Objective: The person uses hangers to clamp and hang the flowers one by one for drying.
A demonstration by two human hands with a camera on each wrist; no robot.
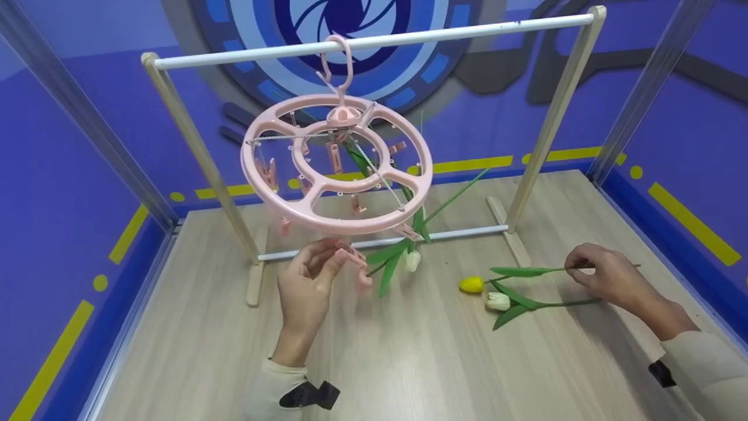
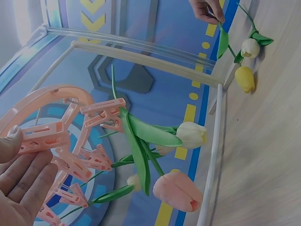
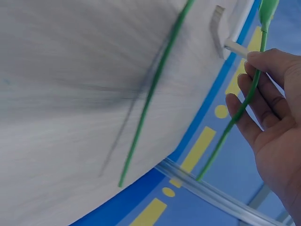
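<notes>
A round pink clip hanger [image 1: 339, 225] hangs by its hook from a rack. Below its front rim, my left hand [image 1: 307, 286] pinches a pink clothespin [image 2: 44, 135] between thumb and fingers. Beside it, hanging clips grip stems of several tulips, including a pink tulip [image 2: 178, 192] and a white tulip [image 2: 191, 135]. On the right, my right hand [image 1: 610, 272] pinches the green stem [image 3: 249, 96] of a yellow tulip [image 1: 471, 285], its bloom pointing left. Next to it, a white tulip [image 1: 498, 301] lies on the table, its stem running toward the right hand without being held.
The rack has a white top bar [image 1: 467, 30], wooden posts [image 1: 555, 111] and a low white crossbar [image 1: 467, 233] behind the hands. Blue printed panels [image 1: 76, 134] enclose the wooden table [image 1: 421, 362] at the back and both sides.
</notes>
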